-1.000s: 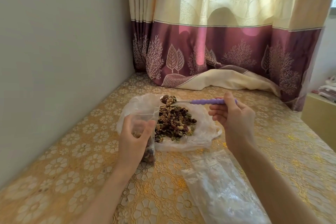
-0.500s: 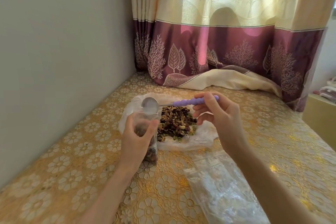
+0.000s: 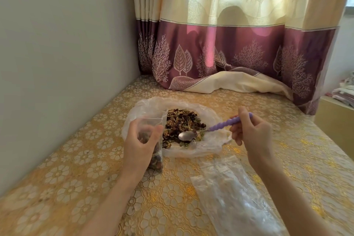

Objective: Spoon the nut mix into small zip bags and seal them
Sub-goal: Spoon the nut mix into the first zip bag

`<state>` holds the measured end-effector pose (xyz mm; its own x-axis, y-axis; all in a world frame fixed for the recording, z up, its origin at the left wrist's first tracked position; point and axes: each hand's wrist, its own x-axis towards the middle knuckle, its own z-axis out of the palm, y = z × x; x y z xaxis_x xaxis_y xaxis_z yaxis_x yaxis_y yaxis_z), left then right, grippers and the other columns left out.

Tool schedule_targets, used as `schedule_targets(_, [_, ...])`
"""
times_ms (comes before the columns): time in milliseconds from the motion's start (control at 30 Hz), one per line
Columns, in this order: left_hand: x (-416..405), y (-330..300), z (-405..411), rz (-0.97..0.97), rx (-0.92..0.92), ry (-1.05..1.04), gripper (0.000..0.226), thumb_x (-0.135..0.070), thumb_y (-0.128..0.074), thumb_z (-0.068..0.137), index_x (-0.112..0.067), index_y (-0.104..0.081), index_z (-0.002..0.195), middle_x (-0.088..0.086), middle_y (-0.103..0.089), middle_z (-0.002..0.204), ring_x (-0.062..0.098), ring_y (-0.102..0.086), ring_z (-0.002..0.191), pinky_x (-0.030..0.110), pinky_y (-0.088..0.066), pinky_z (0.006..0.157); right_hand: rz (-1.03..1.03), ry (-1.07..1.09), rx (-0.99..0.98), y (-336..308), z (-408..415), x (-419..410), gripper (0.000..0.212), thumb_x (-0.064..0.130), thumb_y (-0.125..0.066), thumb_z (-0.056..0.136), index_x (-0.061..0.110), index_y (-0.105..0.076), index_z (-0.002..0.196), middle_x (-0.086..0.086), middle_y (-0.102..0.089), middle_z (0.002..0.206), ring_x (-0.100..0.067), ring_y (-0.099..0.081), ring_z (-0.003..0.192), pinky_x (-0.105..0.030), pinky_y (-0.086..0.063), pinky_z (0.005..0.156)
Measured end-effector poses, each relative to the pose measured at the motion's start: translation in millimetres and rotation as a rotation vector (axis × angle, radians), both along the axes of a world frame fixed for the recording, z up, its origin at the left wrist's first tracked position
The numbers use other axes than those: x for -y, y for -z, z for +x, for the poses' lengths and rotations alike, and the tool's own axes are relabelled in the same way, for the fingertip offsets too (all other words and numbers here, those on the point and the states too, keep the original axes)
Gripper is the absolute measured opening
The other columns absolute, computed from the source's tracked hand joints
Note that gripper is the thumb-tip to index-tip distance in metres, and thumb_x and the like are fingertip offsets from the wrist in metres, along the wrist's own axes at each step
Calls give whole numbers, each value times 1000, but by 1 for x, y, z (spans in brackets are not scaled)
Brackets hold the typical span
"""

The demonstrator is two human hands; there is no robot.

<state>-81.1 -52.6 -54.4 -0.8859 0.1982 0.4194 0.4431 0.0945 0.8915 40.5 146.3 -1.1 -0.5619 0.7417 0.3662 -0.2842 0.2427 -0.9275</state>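
**Spoon at the pile, small bag held upright**

Your left hand (image 3: 140, 144) grips a small zip bag (image 3: 153, 126), fingers and thumb curled round its upper half. The bag stands upright with its bottom on the table (image 3: 80, 168), its mouth open at the top, and a dark layer of nut mix shows through its lower part.

Your right hand (image 3: 251, 136) pinches the purple handle of a spoon (image 3: 210, 128) between thumb and fingers. The handle slopes down to the left, and the metal bowl sits at the near edge of the nut pile (image 3: 182, 124), facing up with nothing visible in it.

The pile lies on a flattened clear plastic sheet (image 3: 208, 145) just behind and to the right of the small bag. A stack of clear bags (image 3: 229, 197) lies on the table below your right forearm.

The table wears a gold flower-patterned cover. A cream and plum curtain (image 3: 229, 44) hangs behind, its hem bunched on the far end of the table, and a plain wall (image 3: 57, 44) runs along the left.
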Motion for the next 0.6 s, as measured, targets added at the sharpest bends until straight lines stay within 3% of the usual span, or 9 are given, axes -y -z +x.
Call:
schedule_targets(200, [0, 0, -1, -17, -14, -20, 51, -56, -60, 77, -25, -52, 116, -29, -60, 90, -5, -56, 79, 10, -41, 66, 130, 52, 119, 13, -2, 0, 42, 31, -52, 95, -1, -64, 71, 0, -60, 47, -11, -52, 38, -19, -38, 35])
schedule_targets(400, [0, 0, 0, -22, -13, -19, 52, -56, -60, 77, -25, -52, 118, -26, -62, 87, -5, -57, 80, 20, -41, 72, 156, 104, 124, 15, -5, 5, 39, 31, -51, 96, 3, -64, 73, 2, -62, 50, -10, -54, 41, -20, -42, 39])
schedule_targets(533, [1, 0, 0, -19, -12, -14, 51, -56, -60, 76, -26, -52, 116, -18, -65, 85, -3, -58, 78, 8, -41, 66, 162, 108, 94, 17, -5, 8, 40, 31, -50, 97, 4, -64, 70, 0, -62, 50, -11, -55, 42, -21, -43, 40])
schedule_targets(600, [0, -1, 1, -17, -7, -10, 50, -56, -60, 76, -27, -52, 115, -17, -65, 85, -3, -58, 78, 12, -42, 66, 147, 97, 61, 19, -6, 11, 39, 28, -50, 97, 4, -63, 69, 1, -63, 51, -11, -54, 42, -20, -43, 39])
